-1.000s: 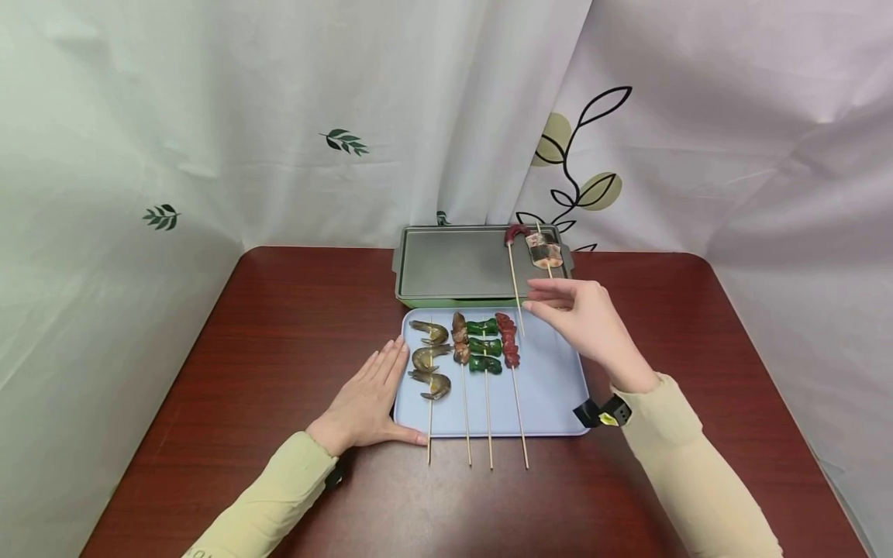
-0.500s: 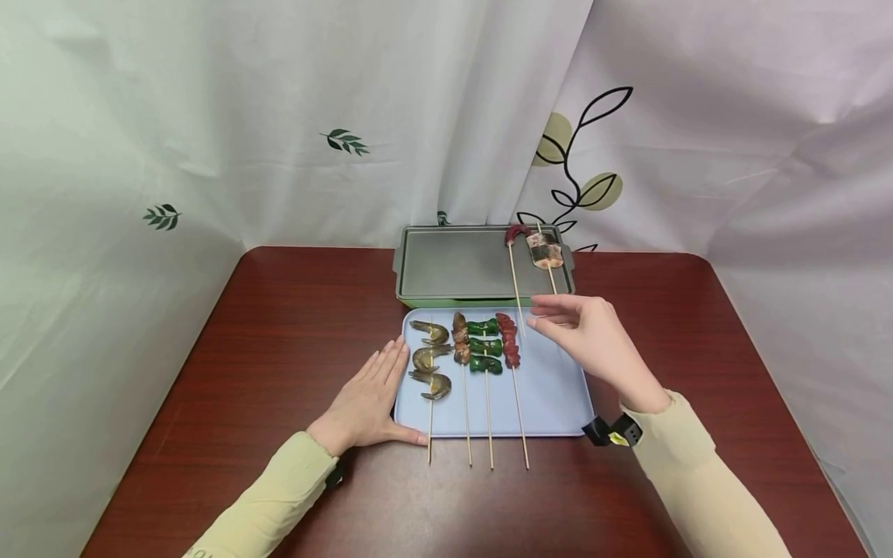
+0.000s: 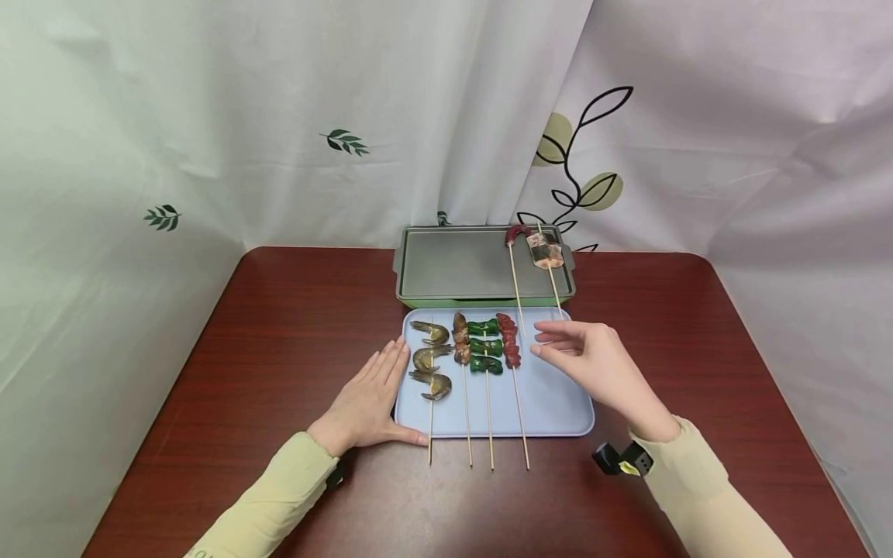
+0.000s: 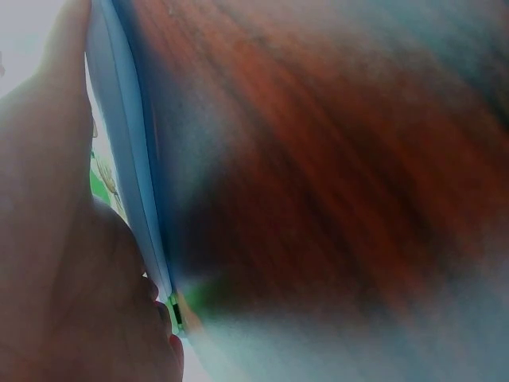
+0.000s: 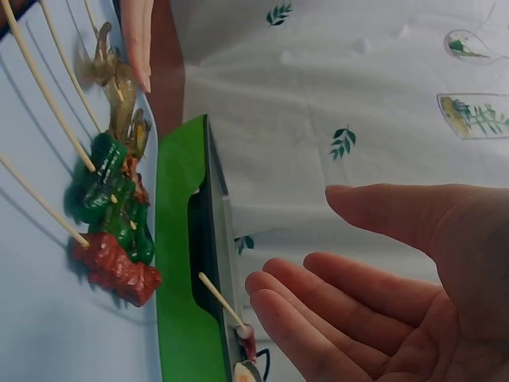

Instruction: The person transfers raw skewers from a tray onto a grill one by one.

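Note:
My left hand (image 3: 370, 399) lies with straight fingers along the left edge of the pale blue tray (image 3: 558, 411), its thumb by the front corner near a shrimp skewer's stick. My right hand (image 3: 593, 360) hovers over the tray's right part, thumb and fingers apart with nothing between them, as the right wrist view shows. On the tray lie the shrimp skewer (image 3: 432, 385), a brown meat skewer (image 3: 460, 353), a green pepper skewer (image 3: 485, 346) and a red meat skewer (image 3: 512, 353). Their sticks stick out past the front edge.
Behind the tray stands a grey griddle (image 3: 453, 260) with a green base (image 5: 175, 239). A fish skewer (image 3: 546, 254) and a dark red curved-piece skewer (image 3: 517, 232) lie at its right end, sticks reaching over the tray. White curtains surround the wooden table (image 3: 293, 325).
My right hand has drawn back from the griddle's front edge toward me and slightly right, uncovering the fish skewer's stick. My left hand and the skewers stay in place.

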Motion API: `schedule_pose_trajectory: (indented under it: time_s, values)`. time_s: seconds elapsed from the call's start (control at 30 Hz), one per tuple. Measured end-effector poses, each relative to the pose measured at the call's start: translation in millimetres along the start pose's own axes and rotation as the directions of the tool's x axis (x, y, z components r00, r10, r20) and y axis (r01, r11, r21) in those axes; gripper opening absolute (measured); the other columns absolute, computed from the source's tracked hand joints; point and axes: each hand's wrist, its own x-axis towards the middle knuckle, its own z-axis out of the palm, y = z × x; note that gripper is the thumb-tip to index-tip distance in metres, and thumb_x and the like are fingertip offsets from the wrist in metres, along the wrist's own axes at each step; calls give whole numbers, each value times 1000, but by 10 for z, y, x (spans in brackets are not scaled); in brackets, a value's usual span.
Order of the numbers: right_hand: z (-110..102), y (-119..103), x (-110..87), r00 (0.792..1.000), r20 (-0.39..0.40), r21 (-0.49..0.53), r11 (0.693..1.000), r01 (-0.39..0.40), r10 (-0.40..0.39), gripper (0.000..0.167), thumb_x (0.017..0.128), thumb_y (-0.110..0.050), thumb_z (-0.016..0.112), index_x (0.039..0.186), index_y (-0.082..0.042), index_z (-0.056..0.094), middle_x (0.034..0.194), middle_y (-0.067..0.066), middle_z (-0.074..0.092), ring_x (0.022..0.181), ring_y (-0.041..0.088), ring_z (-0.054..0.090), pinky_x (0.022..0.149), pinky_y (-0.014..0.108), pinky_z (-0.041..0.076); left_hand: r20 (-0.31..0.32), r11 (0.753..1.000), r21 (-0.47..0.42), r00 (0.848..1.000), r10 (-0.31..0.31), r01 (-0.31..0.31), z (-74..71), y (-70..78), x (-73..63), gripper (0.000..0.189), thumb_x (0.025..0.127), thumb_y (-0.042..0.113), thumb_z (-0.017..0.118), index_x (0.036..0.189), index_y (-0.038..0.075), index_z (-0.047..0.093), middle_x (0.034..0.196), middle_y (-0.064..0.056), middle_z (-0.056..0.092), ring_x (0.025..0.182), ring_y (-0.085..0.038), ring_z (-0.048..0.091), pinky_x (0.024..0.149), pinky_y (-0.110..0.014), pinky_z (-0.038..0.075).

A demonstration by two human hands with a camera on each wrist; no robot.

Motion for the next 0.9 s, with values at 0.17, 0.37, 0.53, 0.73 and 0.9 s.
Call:
schedule_pose_trajectory:
  time_s: [0.17, 0.37, 0.53, 0.73, 0.9]
  values:
    - [46, 19, -79, 1000, 7, 10, 1000, -21, 21, 37, 90, -21, 80, 122, -4, 74, 108, 9, 75, 90, 16, 74, 76, 31, 60, 1, 1000, 7, 1000, 1, -1, -28, 14, -4, 145, 64, 96, 56, 159, -7, 19, 166, -24, 13, 153, -35, 13, 123, -44, 16]
    - [110, 62, -173, 999, 24, 25, 998, -49, 48, 38, 90, -21, 81, 123, -4, 73, 103, 6, 76, 89, 15, 74, 74, 29, 59, -2, 1000, 11, 1000, 3, -3, -21, 7, 0, 145, 64, 96, 57, 159, -7, 18, 166, -24, 13, 153, -35, 14, 122, -44, 17]
    - [181, 116, -217, 997, 33, 22, 997, -70, 69, 38, 90, -20, 80, 123, -2, 73, 97, 3, 77, 85, 13, 74, 71, 28, 59, -30, 1000, -13, 999, 16, -16, 6, -4, -3, 144, 65, 94, 59, 158, -9, 20, 165, -25, 14, 152, -37, 16, 122, -46, 19]
    - [293, 223, -239, 995, 52, 31, 995, -90, 88, 39, 88, -18, 82, 121, 2, 72, 93, 4, 77, 82, 14, 74, 69, 28, 58, -44, 999, -25, 999, 20, -21, 18, -5, -7, 144, 65, 95, 59, 158, -9, 21, 165, -26, 15, 152, -37, 17, 121, -47, 20]
    - [401, 337, -258, 992, 59, 40, 993, -113, 111, 40, 86, -17, 84, 119, 2, 73, 92, 4, 76, 80, 12, 73, 69, 28, 57, -24, 1000, -14, 1000, 8, -9, -4, -1, -3, 145, 64, 95, 59, 158, -8, 20, 165, -25, 14, 152, -37, 17, 122, -46, 19]
